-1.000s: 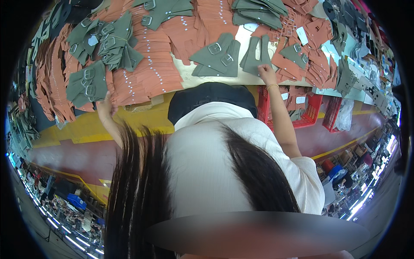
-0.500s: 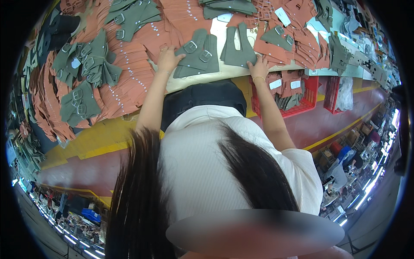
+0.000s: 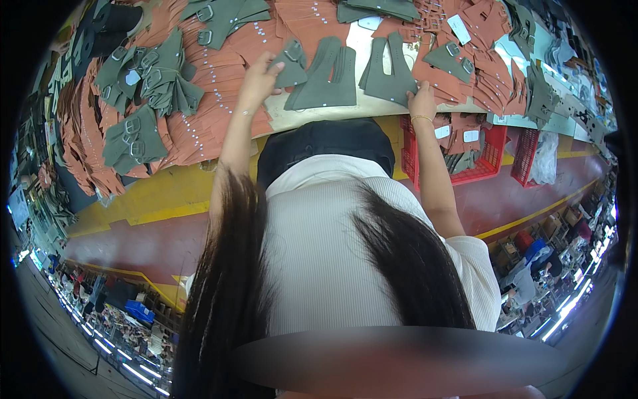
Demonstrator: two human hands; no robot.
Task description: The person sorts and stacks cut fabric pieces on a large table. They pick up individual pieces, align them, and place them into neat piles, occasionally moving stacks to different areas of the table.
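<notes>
Clock directions are counted from the middle of the view. At 11 o'clock the left hand (image 3: 259, 78) is half closed, its thumb and fingers pinched on the left edge of a small green piece with a buckle (image 3: 291, 64). That piece lies just short of 12 o'clock, above the pale desk (image 3: 365, 106). Just right of it, at 12 o'clock, a stack of green straps (image 3: 322, 93) lies flat, its narrow ends pointing up.

Between 1 and 2 o'clock the right hand (image 3: 423, 103) is partly curled, with its fingertips at the lower right corner of a forked green piece (image 3: 387, 86); the view is too small to tell whether they pinch it or only touch it. The forked piece lies flat at 1 o'clock. A thin yellow bracelet (image 3: 421, 118) circles the right wrist.

Layers of orange strips (image 3: 206, 130) cover the desk around 10 and 11 o'clock. A bundle of buckled green pieces (image 3: 173, 86) lies on them at 10 o'clock, and a smaller buckled green set (image 3: 135, 141) lies lower, between 9 and 10. Between 2 and 3 o'clock, below the desk's edge, a red crate (image 3: 494, 151) holds orange and green pieces.
</notes>
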